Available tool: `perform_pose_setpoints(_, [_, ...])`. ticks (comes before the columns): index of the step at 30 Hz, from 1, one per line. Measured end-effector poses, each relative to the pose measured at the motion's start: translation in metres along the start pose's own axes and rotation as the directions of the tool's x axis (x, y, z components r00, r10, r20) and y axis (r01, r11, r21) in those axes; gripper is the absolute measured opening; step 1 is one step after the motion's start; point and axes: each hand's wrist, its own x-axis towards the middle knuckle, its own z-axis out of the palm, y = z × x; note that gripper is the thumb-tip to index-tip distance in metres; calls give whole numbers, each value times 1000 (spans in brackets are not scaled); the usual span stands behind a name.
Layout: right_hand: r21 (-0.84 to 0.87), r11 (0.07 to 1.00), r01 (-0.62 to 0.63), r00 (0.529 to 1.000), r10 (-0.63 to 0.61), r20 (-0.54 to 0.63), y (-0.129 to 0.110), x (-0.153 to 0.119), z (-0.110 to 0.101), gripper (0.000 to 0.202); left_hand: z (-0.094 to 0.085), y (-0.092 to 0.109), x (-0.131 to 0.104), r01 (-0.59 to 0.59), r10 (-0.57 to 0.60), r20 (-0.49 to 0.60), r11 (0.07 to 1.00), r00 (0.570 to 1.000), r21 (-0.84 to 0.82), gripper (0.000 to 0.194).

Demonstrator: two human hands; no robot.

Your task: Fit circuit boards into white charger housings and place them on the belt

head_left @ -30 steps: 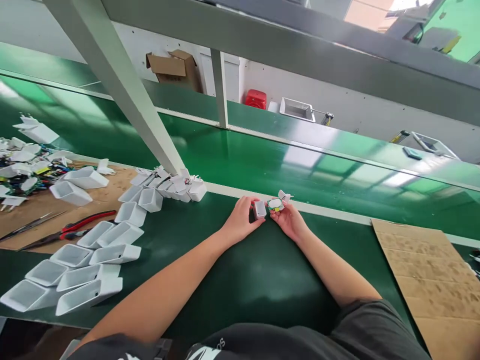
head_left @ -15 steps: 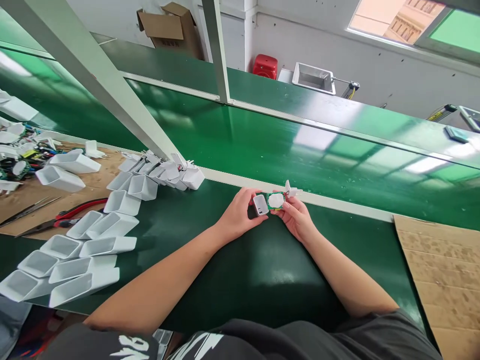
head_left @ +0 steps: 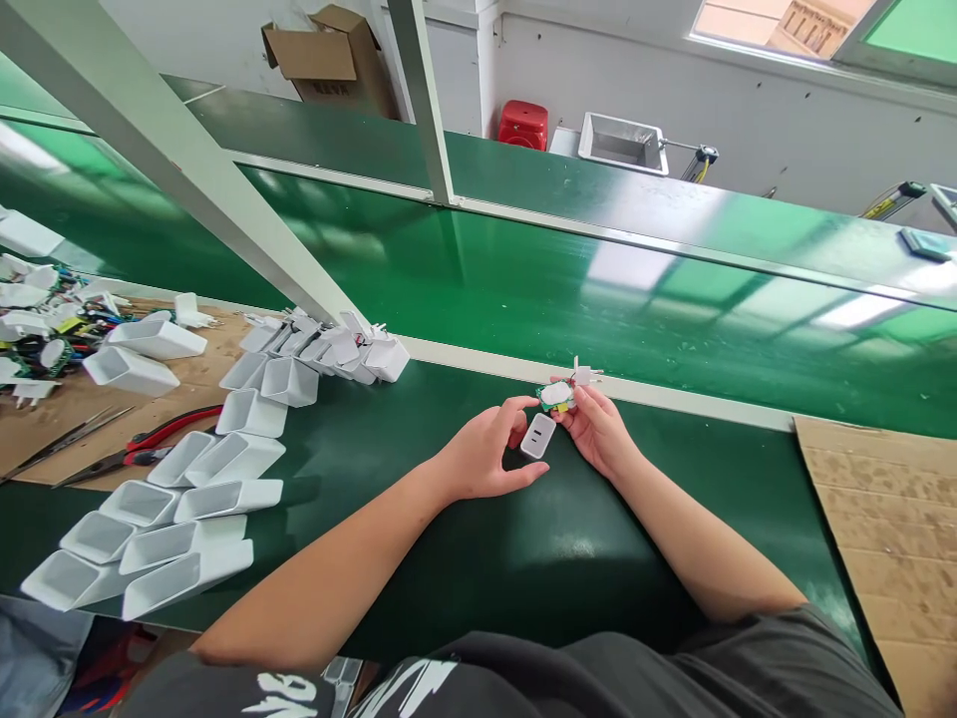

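Observation:
A white charger housing [head_left: 538, 437], its two-slot end facing up, is between the thumb and fingers of my left hand [head_left: 489, 449]. The thumb is spread away from it, and the fingers are near its upper left side. Up and to the right, my right hand [head_left: 599, 429] pinches a green circuit board [head_left: 555, 396] with a white pad on it. A white plug piece [head_left: 584, 375] with pins sits at the board's right end, above my right fingertips. My left index fingertip is close to the board's left edge.
Rows of open white housings [head_left: 228, 456] stand at the left, beside red-handled pliers [head_left: 142, 454], tweezers [head_left: 64, 444] and a heap of boards and wires [head_left: 52, 349]. A slanted post [head_left: 194, 170] rises behind them. Cardboard [head_left: 874, 519] lies at the right.
The housing has turned and dropped lower, showing its slotted end. My left thumb has opened away from it. The board has tilted slightly in my right hand.

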Motion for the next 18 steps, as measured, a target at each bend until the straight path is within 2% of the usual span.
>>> perform_pose_setpoints(4, [-12,1000,-8,1000,8,14,1,0,-1,47,2,-3,1,32,-28,38,995,999,-93,83])
perform_pose_setpoints(8, [-40,998,43,999,-43,5,0,-2,-1,47,3,-7,3,78,-70,62,987,996,-143,92])
perform_pose_setpoints(11, [-105,988,109,994,-108,14,0,-5,-3,49,2,-8,3,88,-81,67,990,994,-110,78])
perform_pose_setpoints(14, [-191,965,178,983,-165,84,3,-9,-8,52,1,-9,5,55,-51,54,995,997,-81,62])
perform_pose_setpoints(18, [-311,884,350,934,-305,184,7,-17,-14,53,1,-11,6,10,-15,-58,996,998,-86,59])
